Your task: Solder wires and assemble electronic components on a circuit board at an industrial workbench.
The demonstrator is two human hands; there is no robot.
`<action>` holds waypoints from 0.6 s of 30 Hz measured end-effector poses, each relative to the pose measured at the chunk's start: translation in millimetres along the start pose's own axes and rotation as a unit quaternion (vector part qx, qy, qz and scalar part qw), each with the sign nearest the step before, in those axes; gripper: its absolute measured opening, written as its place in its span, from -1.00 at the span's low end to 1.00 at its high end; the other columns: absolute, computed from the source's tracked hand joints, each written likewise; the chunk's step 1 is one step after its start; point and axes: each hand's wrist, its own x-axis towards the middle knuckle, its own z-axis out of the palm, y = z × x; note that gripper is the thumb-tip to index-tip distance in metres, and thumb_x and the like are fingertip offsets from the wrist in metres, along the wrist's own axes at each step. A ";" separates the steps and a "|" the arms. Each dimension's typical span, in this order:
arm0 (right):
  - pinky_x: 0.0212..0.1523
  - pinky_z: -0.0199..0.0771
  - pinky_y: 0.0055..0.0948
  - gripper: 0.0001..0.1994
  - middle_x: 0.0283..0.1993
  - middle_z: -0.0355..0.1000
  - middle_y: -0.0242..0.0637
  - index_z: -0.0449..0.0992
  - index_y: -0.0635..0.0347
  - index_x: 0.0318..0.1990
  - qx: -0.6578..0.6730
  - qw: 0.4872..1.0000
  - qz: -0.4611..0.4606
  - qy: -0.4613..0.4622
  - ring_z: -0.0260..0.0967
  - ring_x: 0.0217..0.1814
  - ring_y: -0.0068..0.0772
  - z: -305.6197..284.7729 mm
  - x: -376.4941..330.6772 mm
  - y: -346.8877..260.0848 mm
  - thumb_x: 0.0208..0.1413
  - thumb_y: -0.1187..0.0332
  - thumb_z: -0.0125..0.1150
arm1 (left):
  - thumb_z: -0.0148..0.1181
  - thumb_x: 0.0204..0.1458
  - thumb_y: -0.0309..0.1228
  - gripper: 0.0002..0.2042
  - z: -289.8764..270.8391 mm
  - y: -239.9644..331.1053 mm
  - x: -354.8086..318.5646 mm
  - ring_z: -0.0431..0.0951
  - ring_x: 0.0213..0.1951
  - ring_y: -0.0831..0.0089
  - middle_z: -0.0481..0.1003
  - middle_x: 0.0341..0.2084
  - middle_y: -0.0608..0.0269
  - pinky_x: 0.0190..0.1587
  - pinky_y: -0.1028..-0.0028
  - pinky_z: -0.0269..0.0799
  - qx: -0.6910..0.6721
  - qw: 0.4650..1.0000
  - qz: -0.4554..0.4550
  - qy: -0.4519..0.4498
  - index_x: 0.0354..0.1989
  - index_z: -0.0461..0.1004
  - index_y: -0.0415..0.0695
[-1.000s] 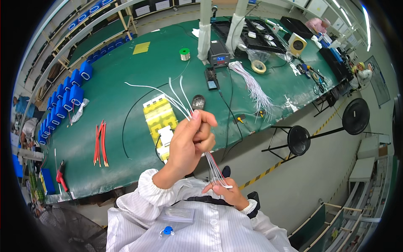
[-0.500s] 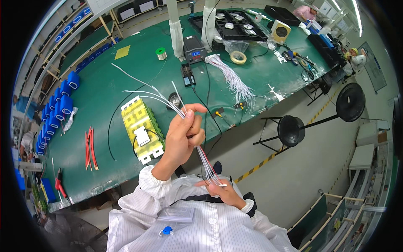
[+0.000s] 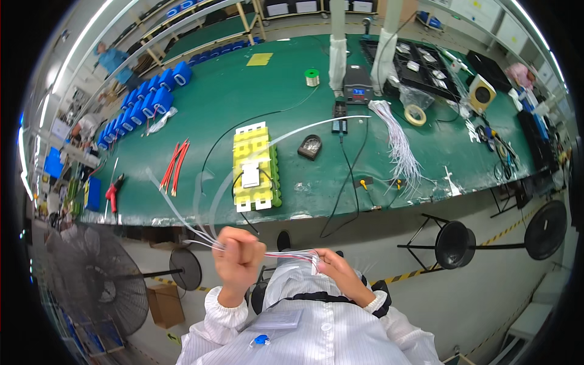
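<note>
A bundle of thin white wires with a red one among them (image 3: 287, 254) stretches between my two hands, in front of my body and short of the bench. My left hand (image 3: 237, 258) is closed round the bundle, and the loose white ends fan out beyond it, smeared by motion. My right hand (image 3: 339, 272) pinches the other end beside a small white connector (image 3: 315, 263). Past my hands, on the bench, lies a yellow-green battery pack (image 3: 253, 146) with a white block and a black lead on it.
The green bench (image 3: 213, 109) carries red wires (image 3: 176, 164), blue packs (image 3: 146, 100), a solder spool (image 3: 311, 77), a soldering station (image 3: 357, 85), a tip cleaner (image 3: 309, 147) and a white wire bunch (image 3: 395, 140). A large fan (image 3: 103, 286) and a stool (image 3: 453, 244) stand nearby.
My view has turned, so the bench sits more squarely ahead. My left hand has come down and left, bringing the wire bundle from upright to nearly level. Both hands keep their hold.
</note>
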 end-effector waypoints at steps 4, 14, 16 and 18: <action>-0.14 0.26 -0.58 -0.68 -0.19 0.31 -0.41 0.26 0.19 0.07 -0.054 0.998 -0.017 -0.013 0.23 -0.16 -0.65 11.0 16.5 4.7 0.21 0.34 0.09 | -0.28 0.32 -0.19 -0.68 -4.6 4.4 -20.1 -0.13 -0.75 0.66 -0.04 -0.74 0.46 -0.64 0.55 -0.14 -0.005 0.972 0.078 0.221 -0.41 0.24 -0.11; -0.22 0.37 -0.41 -0.65 -0.34 0.42 -0.23 0.29 0.21 0.10 -0.236 0.970 -0.028 -0.046 0.44 -0.29 -0.30 17.9 13.7 -11.1 0.22 0.26 0.07 | -0.24 0.30 -0.32 -0.77 -23.0 3.4 -52.7 -0.14 -0.73 0.62 -0.04 -0.70 0.40 -0.64 0.56 -0.14 -0.216 0.914 0.116 0.323 -0.39 0.20 -0.15; -0.25 0.38 -0.43 -0.66 -0.40 0.45 -0.26 0.35 0.18 0.11 -0.255 0.966 -0.012 -0.036 0.44 -0.33 -0.36 18.0 11.4 -14.2 0.24 0.25 0.03 | -0.24 0.30 -0.33 -0.77 -23.8 1.9 -55.0 -0.14 -0.73 0.62 -0.04 -0.69 0.40 -0.65 0.56 -0.14 -0.217 0.925 0.128 0.285 -0.39 0.21 -0.14; -0.30 0.38 -0.47 -0.70 -0.38 0.48 -0.25 0.40 0.20 0.05 -0.229 0.973 -0.012 -0.042 0.43 -0.38 -0.40 14.9 10.8 -8.1 0.24 0.27 0.02 | -0.23 0.30 -0.31 -0.77 -25.5 0.0 -58.6 -0.11 -0.71 0.61 -0.03 -0.69 0.40 -0.63 0.55 -0.11 -0.211 0.926 0.134 0.283 -0.39 0.21 -0.14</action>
